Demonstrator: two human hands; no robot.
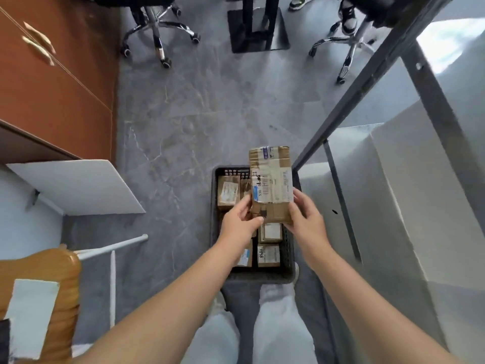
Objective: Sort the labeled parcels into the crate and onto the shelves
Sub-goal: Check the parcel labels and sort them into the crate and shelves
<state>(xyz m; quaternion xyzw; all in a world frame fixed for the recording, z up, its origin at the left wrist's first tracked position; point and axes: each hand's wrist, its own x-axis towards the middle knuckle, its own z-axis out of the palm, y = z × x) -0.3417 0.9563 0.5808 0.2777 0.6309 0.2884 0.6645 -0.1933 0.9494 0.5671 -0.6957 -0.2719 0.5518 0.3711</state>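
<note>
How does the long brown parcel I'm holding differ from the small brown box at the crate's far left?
The long brown cardboard parcel is gripped by the left hand and right hand above the black plastic crate; the small brown cardboard box lies inside it. The parcel looks longer and more taped than the box. Both carry white labels.

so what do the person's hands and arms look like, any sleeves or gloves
Both are bare: the left hand and right hand wear no gloves, and no ring or watch shows. No sleeve shows on either arm in view.
</note>
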